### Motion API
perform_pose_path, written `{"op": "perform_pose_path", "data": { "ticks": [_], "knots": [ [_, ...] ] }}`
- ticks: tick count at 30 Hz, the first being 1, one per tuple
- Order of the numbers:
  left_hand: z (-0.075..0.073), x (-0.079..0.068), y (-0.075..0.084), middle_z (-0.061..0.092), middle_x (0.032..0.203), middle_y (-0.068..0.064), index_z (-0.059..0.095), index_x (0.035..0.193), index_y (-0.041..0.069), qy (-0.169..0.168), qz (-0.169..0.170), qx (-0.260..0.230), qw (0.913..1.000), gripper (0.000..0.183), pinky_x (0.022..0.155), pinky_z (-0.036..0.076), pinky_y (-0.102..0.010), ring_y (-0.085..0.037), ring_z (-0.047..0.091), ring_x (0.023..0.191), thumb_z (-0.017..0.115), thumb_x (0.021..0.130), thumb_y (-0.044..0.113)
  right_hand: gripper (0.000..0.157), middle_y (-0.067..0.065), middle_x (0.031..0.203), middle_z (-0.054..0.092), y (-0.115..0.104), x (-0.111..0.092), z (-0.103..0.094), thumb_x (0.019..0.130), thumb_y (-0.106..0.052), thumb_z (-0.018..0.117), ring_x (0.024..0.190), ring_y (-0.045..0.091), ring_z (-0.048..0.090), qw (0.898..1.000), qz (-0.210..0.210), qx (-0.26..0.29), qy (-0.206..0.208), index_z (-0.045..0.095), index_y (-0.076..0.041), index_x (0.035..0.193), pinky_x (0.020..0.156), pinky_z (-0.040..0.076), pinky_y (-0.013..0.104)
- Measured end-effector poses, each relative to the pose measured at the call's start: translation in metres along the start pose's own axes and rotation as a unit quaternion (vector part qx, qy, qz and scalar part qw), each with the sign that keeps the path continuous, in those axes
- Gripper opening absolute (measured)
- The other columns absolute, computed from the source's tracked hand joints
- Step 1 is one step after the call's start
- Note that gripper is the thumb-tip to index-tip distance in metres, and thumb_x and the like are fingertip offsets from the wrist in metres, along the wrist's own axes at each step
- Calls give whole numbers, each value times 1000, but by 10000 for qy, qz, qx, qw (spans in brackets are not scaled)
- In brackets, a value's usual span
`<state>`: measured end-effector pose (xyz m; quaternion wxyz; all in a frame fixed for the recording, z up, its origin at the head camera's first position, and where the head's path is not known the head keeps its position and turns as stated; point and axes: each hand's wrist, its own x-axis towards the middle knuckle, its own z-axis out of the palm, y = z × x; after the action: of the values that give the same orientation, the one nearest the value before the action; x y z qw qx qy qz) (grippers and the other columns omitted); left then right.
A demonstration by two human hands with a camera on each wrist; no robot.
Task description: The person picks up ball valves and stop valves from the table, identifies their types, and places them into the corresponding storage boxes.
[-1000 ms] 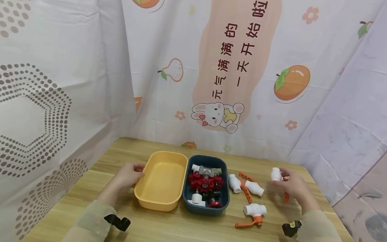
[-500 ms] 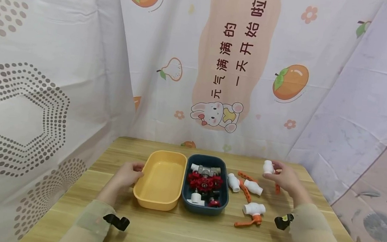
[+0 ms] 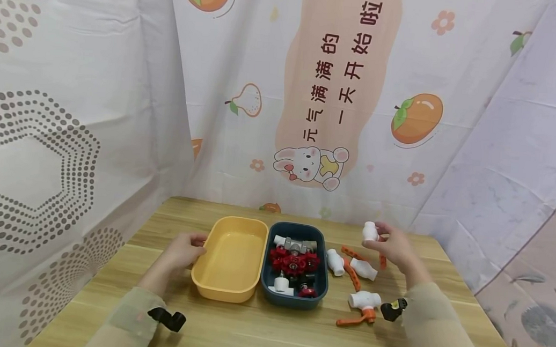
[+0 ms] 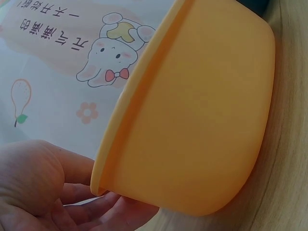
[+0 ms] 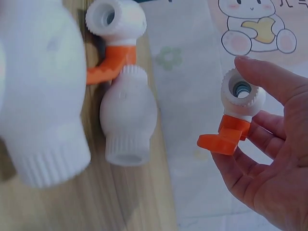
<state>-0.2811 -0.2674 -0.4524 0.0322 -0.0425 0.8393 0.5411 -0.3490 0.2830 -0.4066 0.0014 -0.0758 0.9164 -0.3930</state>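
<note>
In the head view my right hand [image 3: 396,249] holds a white plastic ball valve [image 3: 369,231] with an orange handle, raised over the table's back right. The right wrist view shows the valve's open end and its orange handle [image 5: 224,139] between thumb and fingers. My left hand [image 3: 182,251] is at the left side of a yellow plastic bin [image 3: 196,279]; in the left wrist view thumb and fingers [image 4: 122,211] grip its rim at a corner. More white ball valves lie nearby: one [image 3: 336,262] beside the blue bin, another [image 3: 364,269] right of it, a third [image 3: 366,300] nearer me.
A dark blue bin [image 3: 294,302] stands right against the yellow one, filled with red-handled valves [image 3: 295,260] and white fittings [image 3: 282,284]. The wooden table [image 3: 257,333] ends at a printed curtain [image 3: 240,165] behind.
My right hand has carried the ball valve left and somewhat farther back, toward the blue bin. The left hand and both bins have stayed in place.
</note>
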Motion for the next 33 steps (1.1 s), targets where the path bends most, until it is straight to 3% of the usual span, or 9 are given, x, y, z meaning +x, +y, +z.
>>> {"op": "perform_pose_path", "data": {
  "ticks": [14,33],
  "knots": [
    [-1,1,-1,61,120,-20,55,138,-6,-15,52,116,9999,42,65,61,-40,-25,66,92,60,97,0,82,25,141,51,-30,18,18,88,-29,82,125,42,51,9995,-175,230,-86,40,3,151,96,53,50],
    [0,3,-2,61,122,-20,56,139,-4,-11,-50,-101,9999,43,65,61,-41,-26,67,91,61,96,1,82,20,140,53,-76,30,47,85,-31,85,118,37,55,9986,-319,378,-186,44,-6,152,88,57,43]
  ]
}}
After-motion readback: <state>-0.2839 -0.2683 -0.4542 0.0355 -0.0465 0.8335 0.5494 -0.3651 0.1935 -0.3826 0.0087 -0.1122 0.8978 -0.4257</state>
